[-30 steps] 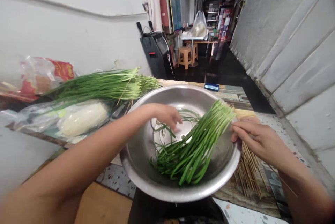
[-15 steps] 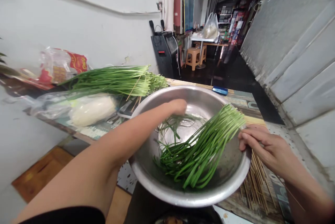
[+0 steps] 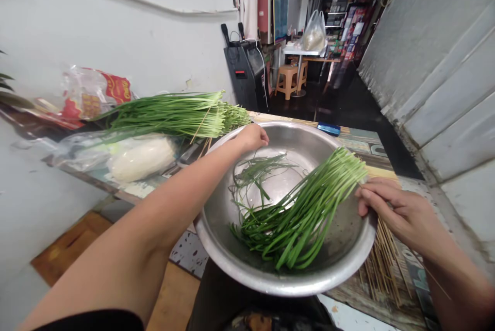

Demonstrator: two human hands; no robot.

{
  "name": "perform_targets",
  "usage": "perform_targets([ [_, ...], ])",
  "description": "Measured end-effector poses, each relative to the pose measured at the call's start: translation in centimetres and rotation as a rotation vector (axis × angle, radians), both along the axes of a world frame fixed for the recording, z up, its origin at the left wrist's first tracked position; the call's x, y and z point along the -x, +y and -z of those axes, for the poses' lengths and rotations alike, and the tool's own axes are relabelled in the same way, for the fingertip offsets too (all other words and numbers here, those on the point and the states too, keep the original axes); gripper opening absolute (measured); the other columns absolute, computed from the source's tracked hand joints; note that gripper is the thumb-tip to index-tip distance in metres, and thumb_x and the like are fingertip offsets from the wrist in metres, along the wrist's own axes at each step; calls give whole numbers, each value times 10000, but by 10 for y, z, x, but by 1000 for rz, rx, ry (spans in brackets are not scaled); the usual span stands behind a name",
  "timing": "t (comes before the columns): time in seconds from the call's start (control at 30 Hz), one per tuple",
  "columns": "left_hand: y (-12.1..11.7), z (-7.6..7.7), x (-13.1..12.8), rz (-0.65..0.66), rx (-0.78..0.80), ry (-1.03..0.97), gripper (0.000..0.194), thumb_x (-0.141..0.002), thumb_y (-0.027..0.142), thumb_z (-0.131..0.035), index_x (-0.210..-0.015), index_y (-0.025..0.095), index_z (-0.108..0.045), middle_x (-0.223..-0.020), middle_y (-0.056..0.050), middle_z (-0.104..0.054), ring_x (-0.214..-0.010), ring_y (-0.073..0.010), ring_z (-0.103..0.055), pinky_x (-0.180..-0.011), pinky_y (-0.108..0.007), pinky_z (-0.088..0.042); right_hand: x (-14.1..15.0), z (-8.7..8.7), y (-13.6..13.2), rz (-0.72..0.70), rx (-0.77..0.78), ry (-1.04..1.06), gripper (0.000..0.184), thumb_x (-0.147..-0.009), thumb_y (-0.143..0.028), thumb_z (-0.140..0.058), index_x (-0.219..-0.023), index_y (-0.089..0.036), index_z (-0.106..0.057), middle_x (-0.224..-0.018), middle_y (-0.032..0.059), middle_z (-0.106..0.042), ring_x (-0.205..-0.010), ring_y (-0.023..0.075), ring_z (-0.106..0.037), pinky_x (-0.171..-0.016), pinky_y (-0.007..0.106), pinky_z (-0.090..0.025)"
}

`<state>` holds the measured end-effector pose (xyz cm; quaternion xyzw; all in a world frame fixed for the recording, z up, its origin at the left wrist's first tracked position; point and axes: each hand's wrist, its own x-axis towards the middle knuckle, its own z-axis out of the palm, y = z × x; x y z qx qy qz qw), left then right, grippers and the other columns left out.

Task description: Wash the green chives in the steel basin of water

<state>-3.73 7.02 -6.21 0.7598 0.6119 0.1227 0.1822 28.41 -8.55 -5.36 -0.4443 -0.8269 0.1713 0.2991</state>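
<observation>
A wide steel basin [image 3: 285, 288] sits in front of me, tilted a little toward me. Inside it, a bundle of green garlic chives [image 3: 297, 212] lies with its pale cut ends up against the right rim. Loose chive scraps [image 3: 261, 168] are spread over the basin's bottom at the left. My left hand [image 3: 253, 136] is over the far left rim, fingers curled together; anything in them is too small to make out. My right hand [image 3: 392, 207] pinches by the right rim, beside the cut ends. A thin bamboo skewer [image 3: 436, 283] runs back from it across my wrist.
Another chive pile [image 3: 166, 114] lies on the table at the left, behind a plastic-wrapped white bundle [image 3: 143, 158] and a red-and-clear packet [image 3: 96, 91]. Bamboo skewers [image 3: 386, 264] lie right of the basin. A blue packet [image 3: 328, 129] lies beyond it. A black speaker [image 3: 247, 73] stands behind.
My left hand has lifted from inside the basin up and left to its far rim. My right hand stays by the chive ends. The view has shifted slightly.
</observation>
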Motion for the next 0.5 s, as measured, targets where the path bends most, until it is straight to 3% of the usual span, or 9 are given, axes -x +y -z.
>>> perform_targets([
  [0.17, -3, -6, -14, 31, 12, 248, 219, -693, 187, -603, -852, 136, -745, -821, -93, -695, -755, -196, -601, -680, -259, -421, -2, 1, 0, -8, -1, -10, 245, -894, -291, -473, -686, -248, -595, -704, 6, -613, -811, 194, -580, -789, 355, -414],
  [0.37, -12, -16, -20, 76, -5, 360, 215, -680, 151, -598, -840, 122, -738, -835, -114, -688, -796, -218, -608, -730, -269, -423, -3, 1, 0, -5, 16, -1, 242, -892, -305, -477, -690, -252, -600, -721, 15, -619, -820, 204, -577, -766, 355, -413],
  [0.5, -15, -8, -12, 161, 115, 428, 159, -627, 219, -676, -745, 129, -734, -749, -103, -678, -769, -228, -611, -732, -266, -426, -1, 0, 1, 5, 8, -21, 267, -897, -318, -462, -673, -254, -592, -717, 18, -621, -802, 207, -578, -756, 360, -410],
])
